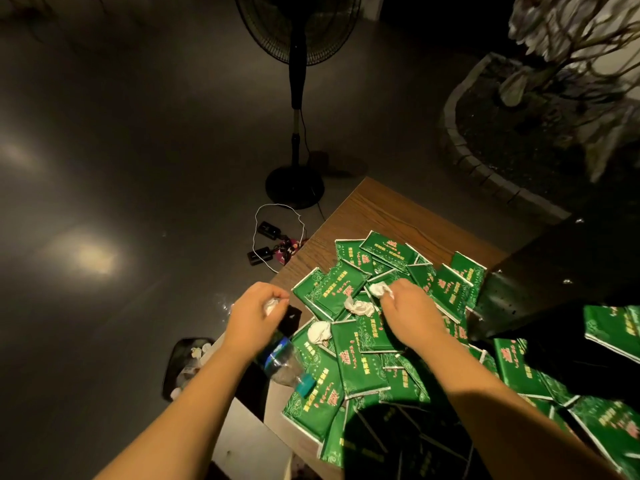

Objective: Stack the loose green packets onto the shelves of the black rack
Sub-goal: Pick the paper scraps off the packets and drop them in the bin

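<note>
Here we judge clearing underway: both hands (258, 308) (403, 301) pinch crumpled white tissue wads (379, 290); next, gather loose green foil packets (360, 362) rightward to the black rack (540, 271).

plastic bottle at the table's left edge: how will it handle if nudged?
The plastic bottle looks empty and clear, so probably very light. It lies on its side across a green packet near the table edge, so it would likely roll or skid off. Thin walls probably dent under a squeeze.
</note>
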The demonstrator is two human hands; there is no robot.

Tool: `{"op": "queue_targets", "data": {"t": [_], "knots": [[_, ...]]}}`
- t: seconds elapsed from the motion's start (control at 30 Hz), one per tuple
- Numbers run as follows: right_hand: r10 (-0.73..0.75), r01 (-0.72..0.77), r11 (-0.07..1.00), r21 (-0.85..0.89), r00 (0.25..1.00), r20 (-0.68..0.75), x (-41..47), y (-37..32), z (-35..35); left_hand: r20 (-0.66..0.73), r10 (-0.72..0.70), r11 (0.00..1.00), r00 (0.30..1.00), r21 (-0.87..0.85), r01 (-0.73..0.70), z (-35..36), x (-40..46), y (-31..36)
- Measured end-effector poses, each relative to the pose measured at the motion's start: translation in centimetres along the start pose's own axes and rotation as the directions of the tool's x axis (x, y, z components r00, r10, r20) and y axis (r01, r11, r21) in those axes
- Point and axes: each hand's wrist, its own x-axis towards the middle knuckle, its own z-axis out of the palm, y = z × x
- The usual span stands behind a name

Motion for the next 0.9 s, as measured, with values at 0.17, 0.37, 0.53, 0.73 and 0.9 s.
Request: {"op": "queue_targets", "data": {"t": [0.17, 0.37, 0.53, 0.73, 0.9], "knots": [[-0.176, 0.162, 0.973, 0.162, 0.981, 0.077, -0.1, -1.7, 0.7, 0.085, 0.114, 0.993, 0.99, -0.016, -0.113, 0.9, -0.2, 0.2], [-0.076, 0.078, 0.997, -0.019, 0.992, 0.101, 0.2, -2.1, 2.3, 0.016, 0.215, 0.976, 0.976, -0.027, -0.215, 1.5, -0.6, 1.3], [-0.024, 0.027, 0.998, -0.057, 0.997, 0.067, 0.3, -1.8, 3.3, -0.263, 0.002, 0.993, 0.965, -0.112, -0.033, 0.4, -1.4, 0.4], [-0.172, 0.162, 0.981, 0.11, 0.981, 0.091, -0.3, -3.9, 3.6, -0.274, -0.119, 0.971, 0.954, -0.231, 0.054, 0.4, -2.0, -0.2], [-0.244, 0.259, 0.966, -0.017, 0.927, 0.283, -0.6, -6.5, 5.0, -0.256, -0.099, 0.965, 0.962, -0.261, 0.03, 0.6, -1.5, 0.6]]}}
